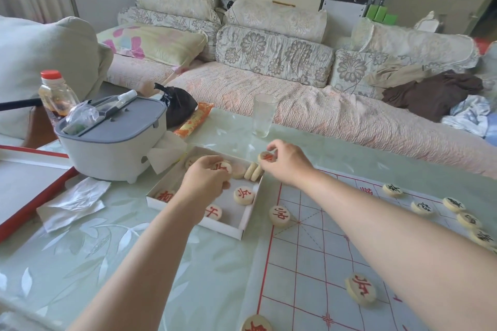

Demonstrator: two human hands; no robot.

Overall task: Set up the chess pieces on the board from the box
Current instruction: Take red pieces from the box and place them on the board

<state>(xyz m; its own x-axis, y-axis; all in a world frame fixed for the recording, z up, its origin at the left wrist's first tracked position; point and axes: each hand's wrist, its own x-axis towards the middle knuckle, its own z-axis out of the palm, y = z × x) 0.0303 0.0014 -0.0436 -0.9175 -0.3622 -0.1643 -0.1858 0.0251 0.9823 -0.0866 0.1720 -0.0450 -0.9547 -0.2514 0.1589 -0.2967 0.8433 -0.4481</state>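
Over the box's [243, 224] far edge: right hand [289, 164] pinching 1 red piece [266, 157], left hand [205, 180] closed on another piece [224, 166]; either may slip, scattering stacked pieces [252, 170].

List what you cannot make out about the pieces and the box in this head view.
- Box: the left hand covers its middle, so the count of pieces inside is unknown.
- Piece under the right hand: fingers hide part of its red character.
- Red piece at the bottom: cut off by the frame edge.
- Black pieces at far right: characters too small and blurred to read.

The head camera looks forward and down, close over the table [161, 263], toward the sofa [295, 105].
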